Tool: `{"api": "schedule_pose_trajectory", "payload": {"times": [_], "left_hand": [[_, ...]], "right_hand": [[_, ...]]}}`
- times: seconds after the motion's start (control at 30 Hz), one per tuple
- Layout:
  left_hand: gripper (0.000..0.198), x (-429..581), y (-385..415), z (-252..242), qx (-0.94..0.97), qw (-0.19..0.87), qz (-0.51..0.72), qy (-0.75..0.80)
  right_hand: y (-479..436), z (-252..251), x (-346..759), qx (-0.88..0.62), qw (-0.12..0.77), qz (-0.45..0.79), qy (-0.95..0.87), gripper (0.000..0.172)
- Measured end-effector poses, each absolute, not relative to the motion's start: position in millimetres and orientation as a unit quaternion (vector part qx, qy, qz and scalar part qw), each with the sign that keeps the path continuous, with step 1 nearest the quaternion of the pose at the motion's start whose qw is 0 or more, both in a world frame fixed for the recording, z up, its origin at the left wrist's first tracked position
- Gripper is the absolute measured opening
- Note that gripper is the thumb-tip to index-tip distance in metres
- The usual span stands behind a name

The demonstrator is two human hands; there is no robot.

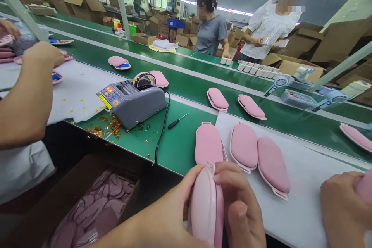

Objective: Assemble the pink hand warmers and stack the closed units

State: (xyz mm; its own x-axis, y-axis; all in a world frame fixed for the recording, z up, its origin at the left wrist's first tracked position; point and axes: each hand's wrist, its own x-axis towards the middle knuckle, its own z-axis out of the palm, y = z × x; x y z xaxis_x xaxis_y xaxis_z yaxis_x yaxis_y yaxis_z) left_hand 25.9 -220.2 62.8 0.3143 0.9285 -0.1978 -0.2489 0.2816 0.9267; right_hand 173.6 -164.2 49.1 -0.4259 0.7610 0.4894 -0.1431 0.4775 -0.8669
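Note:
A pink oblong case (203, 205), with a small loop at its top end, stands on edge close to me. My left hand (171, 213) grips its left side, thumb near the loop. From the right, the fingers of my right hand (241, 197) wrap its upper edge and far side. A seam runs down the case between a paler and a darker half. Just beyond my fingers lies another pink case (208, 143), partly covered by them. Two more, a pink case (243, 145) and a darker one (273, 166), rest on white sheeting (308, 186).
A grey tape dispenser (139, 102) with a black cord stands left, near a screwdriver (178, 121) and tape scraps (113, 126). Below is a carton of pink pieces (99, 205). Co-workers' arms (26, 93) and a hand (343, 201) flank me. Beyond runs a green conveyor (186, 81).

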Motion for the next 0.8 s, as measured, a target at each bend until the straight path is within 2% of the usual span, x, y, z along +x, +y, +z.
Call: {"api": "schedule_pose_trajectory", "payload": {"times": [0.17,0.27,0.57,0.8], "left_hand": [[0.095,34,-217,59,0.435,0.705,0.427,0.362],[0.101,37,-216,58,0.437,0.709,0.428,0.350],[0.101,42,-216,59,0.453,0.691,0.411,0.384],[0.111,44,-215,55,0.447,0.701,0.421,0.362]], "right_hand": [[-160,50,175,-0.252,0.464,0.517,-0.673,0.017],[-157,50,177,-0.268,0.462,0.509,-0.675,0.021],[-156,49,188,-0.340,0.457,0.448,-0.690,0.022],[-159,46,191,-0.372,0.469,0.428,-0.677,0.028]]}}
